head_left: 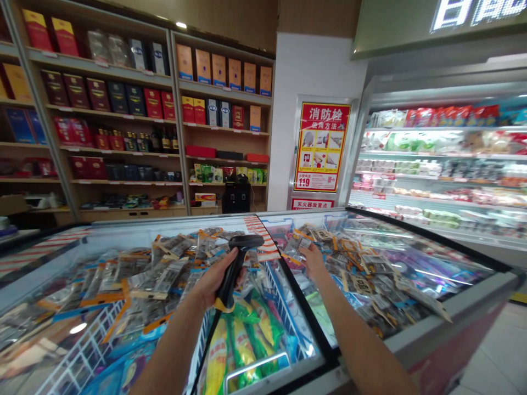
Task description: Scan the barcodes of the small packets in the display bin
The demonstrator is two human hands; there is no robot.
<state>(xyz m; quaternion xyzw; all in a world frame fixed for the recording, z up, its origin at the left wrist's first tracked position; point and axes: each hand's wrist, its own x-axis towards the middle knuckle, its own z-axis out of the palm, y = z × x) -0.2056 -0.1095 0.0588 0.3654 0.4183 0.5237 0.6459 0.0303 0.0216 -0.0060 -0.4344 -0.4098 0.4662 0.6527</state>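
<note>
My left hand is wrapped round the handle of a black barcode scanner, whose head points right over a chest freezer. The scanner's cord hangs down toward me. My right hand reaches into the freezer's right section and rests on a heap of clear packets with orange and blue labels; its fingers are partly hidden among them. More of the same packets lie in the left section.
Yellow and green bags lie in a white wire basket near me. Wooden shelves of boxed bottles line the back wall. A lit refrigerated display case stands at right, a red fire-hydrant notice beside it.
</note>
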